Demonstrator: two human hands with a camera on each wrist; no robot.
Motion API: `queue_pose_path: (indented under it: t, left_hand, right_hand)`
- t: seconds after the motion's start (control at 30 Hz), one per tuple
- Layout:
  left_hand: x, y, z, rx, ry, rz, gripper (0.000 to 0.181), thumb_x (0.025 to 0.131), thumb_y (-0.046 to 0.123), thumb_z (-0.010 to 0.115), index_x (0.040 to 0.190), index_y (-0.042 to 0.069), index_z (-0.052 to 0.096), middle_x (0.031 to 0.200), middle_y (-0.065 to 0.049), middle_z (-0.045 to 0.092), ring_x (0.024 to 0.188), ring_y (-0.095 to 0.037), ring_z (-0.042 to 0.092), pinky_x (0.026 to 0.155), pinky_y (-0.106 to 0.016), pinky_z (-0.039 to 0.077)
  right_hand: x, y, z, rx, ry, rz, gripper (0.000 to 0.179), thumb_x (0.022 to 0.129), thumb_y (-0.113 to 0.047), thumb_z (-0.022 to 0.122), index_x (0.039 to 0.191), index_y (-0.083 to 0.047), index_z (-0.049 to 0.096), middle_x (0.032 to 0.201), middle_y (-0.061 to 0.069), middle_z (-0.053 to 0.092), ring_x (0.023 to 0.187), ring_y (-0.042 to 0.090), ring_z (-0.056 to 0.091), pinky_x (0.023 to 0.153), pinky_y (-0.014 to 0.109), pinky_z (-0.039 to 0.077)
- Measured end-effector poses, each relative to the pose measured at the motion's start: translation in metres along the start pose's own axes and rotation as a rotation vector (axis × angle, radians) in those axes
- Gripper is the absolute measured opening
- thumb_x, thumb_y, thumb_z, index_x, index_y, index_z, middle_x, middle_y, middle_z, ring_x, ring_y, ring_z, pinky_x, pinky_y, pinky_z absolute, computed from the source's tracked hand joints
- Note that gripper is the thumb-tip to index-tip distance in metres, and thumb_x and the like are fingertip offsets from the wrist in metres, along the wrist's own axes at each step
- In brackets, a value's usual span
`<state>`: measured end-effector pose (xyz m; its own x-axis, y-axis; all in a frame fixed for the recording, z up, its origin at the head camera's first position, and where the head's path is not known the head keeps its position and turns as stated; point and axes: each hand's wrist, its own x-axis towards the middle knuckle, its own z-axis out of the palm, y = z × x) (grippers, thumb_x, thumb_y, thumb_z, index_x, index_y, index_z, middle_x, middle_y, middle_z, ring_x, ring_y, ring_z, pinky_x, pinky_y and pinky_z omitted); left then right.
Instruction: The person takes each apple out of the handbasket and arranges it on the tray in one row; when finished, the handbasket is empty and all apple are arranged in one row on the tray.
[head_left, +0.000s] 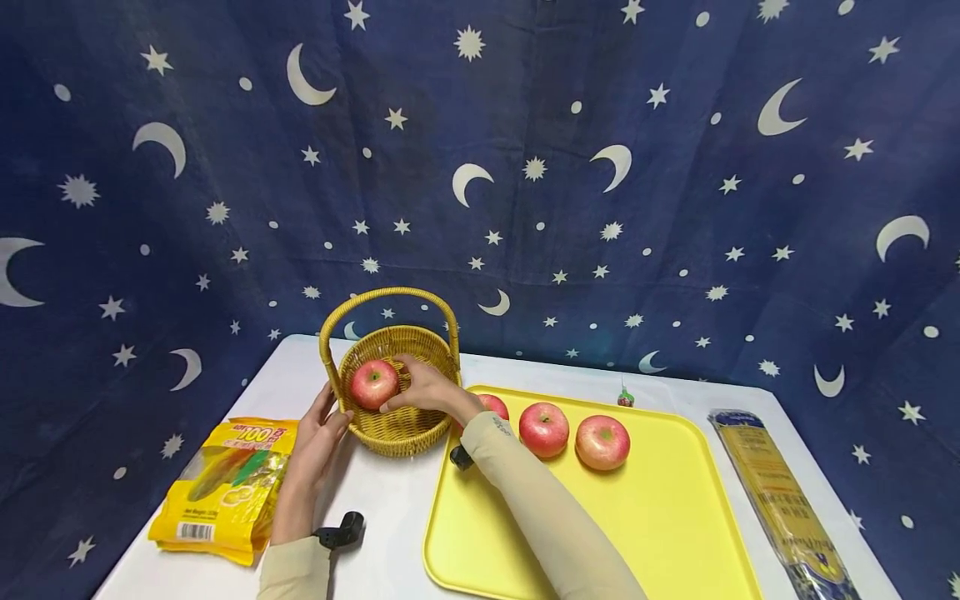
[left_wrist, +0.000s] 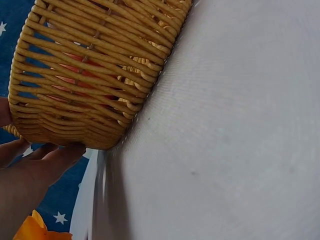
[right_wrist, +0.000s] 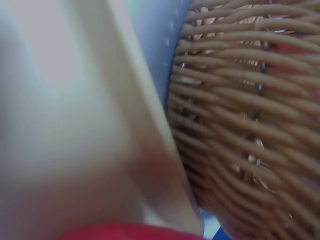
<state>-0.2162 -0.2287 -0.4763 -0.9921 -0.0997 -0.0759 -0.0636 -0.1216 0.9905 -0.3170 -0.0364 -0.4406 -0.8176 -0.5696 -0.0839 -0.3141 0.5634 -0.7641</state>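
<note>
A yellow-brown wicker basket with a tall arched handle stands on the white table. My left hand grips its left side; the thumb is at the rim and the fingers lie along the outside, as the left wrist view shows. Inside the basket, a red apple sits against the left wall. My right hand reaches over the right rim, thumb and fingers spread at the apple's right side. Three more apples, one pale red apple among them, sit on the yellow tray; the right forearm partly covers the leftmost.
A yellow snack bag lies left of the left hand. At the tray's right lies a long pasta packet. A small green and red item is at the tray's back edge. Behind the table hangs a dark blue star-and-moon cloth.
</note>
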Motion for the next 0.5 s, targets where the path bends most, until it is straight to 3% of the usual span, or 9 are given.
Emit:
queue_pose_path:
  t: [0.13, 0.33, 0.5]
  left_hand:
    - [0.001, 0.0, 0.001, -0.001, -0.008, 0.004, 0.077, 0.103, 0.0, 0.043, 0.167, 0.014, 0.003, 0.173, -0.008, 0.009, 0.154, -0.026, 0.026, 0.121, -0.033, 0.032]
    - [0.002, 0.0, 0.002, 0.007, -0.015, 0.011, 0.077, 0.103, 0.001, 0.043, 0.167, 0.013, 0.004, 0.173, -0.01, 0.009, 0.154, -0.027, 0.027, 0.11, -0.016, 0.041]
    - [0.0, -0.001, 0.001, -0.005, -0.006, 0.015, 0.075, 0.103, 0.0, 0.042, 0.167, 0.012, 0.004, 0.173, -0.01, 0.01, 0.153, -0.028, 0.028, 0.112, -0.018, 0.04]
  right_hand:
    - [0.006, -0.003, 0.005, 0.015, 0.004, -0.011, 0.1, 0.078, -0.026, 0.089, 0.16, -0.008, 0.034, 0.148, 0.013, 0.056, 0.135, 0.026, 0.053, 0.116, 0.035, 0.044]
    - [0.011, -0.009, 0.017, 0.012, 0.049, -0.021, 0.093, 0.076, -0.02, 0.09, 0.153, -0.008, 0.042, 0.136, 0.011, 0.063, 0.122, 0.021, 0.06, 0.107, 0.029, 0.049]
    - [0.01, -0.013, 0.021, -0.033, 0.076, -0.008, 0.084, 0.074, -0.023, 0.092, 0.145, -0.012, 0.05, 0.124, 0.007, 0.068, 0.109, 0.017, 0.063, 0.097, 0.025, 0.052]
